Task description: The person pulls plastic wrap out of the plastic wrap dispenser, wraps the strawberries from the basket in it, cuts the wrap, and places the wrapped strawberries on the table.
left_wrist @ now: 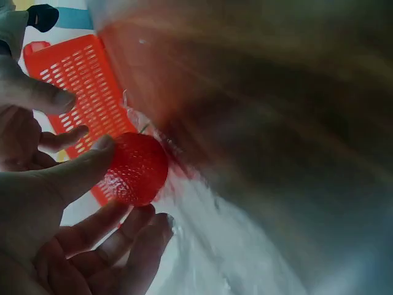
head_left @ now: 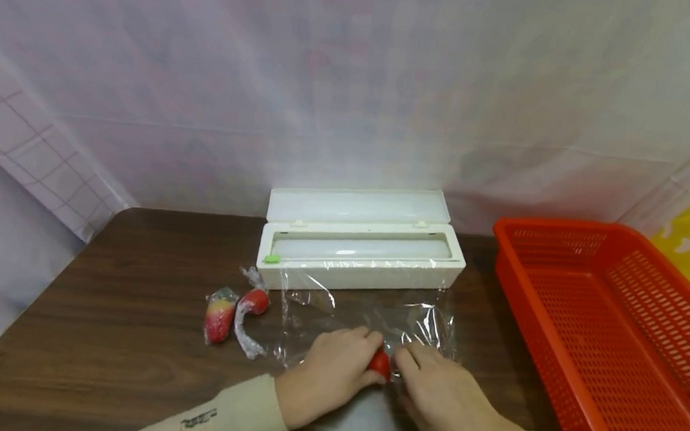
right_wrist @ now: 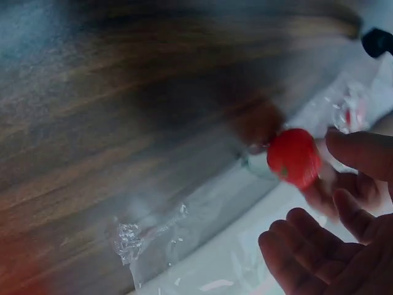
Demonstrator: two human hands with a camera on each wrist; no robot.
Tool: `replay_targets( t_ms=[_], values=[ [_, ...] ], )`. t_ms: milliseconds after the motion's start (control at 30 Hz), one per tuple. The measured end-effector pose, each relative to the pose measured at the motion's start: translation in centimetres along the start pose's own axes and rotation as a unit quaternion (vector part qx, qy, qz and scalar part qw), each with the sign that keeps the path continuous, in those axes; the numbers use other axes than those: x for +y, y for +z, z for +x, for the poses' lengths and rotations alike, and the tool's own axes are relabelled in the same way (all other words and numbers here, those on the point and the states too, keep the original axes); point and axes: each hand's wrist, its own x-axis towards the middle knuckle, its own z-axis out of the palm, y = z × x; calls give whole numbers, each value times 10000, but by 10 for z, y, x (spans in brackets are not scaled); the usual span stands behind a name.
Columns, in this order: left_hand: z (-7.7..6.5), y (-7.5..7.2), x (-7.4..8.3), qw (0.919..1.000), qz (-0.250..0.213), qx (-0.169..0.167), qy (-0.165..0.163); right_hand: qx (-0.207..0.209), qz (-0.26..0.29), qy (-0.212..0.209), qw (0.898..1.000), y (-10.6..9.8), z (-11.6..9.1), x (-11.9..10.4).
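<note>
Between the thumb and fingers of my left hand (head_left: 335, 369) is a small round red fruit (head_left: 379, 363) with a green stem. Its glossy skin shows large in the left wrist view, where thumb and fingertips pinch it from two sides. My right hand (head_left: 444, 390) is just to the right of the fruit, fingers loosely bent and holding nothing. In the right wrist view its thumb (right_wrist: 356, 150) overlaps the fruit's side. A sheet of clear cling film (head_left: 369, 313) lies beneath both hands, stretching back to a white dispenser box (head_left: 359, 278).
Inside the open-lidded box sits a film roll (head_left: 361, 248), with a green slider (head_left: 271, 258) at the left. Left of the film lie a wrapped red fruit (head_left: 256, 301) and a wrapped pink-and-yellow fruit (head_left: 218, 319). A red plastic basket (head_left: 526, 307) stands at the right.
</note>
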Motion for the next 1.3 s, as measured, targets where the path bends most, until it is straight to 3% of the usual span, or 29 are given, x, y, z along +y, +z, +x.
replay_targets(
  t_ms=[133,300,467,600,767,1000,1300],
  values=[
    [4,3,1,9999,42,93,-5,182,-688,-584,9958,17,3,-1],
    [6,3,1,10000,54,65,4,227,-1097,-1203,9864,30,6,4],
    [7,3,-1,9999,-83,2,-69,326,-1461,-1485,9775,38,8,6],
    [8,3,-3,9996,-265,-105,-49,385,-1496,-1500,9765,42,6,7],
    [6,3,-5,9994,-240,-224,77,773,-1309,-1477,9773,47,5,7],
    [3,0,-5,9978,3,-657,122,305,-421,-843,9951,43,11,7],
    [4,3,-5,9970,48,-758,164,27,325,-485,9983,36,13,7]
  ],
)
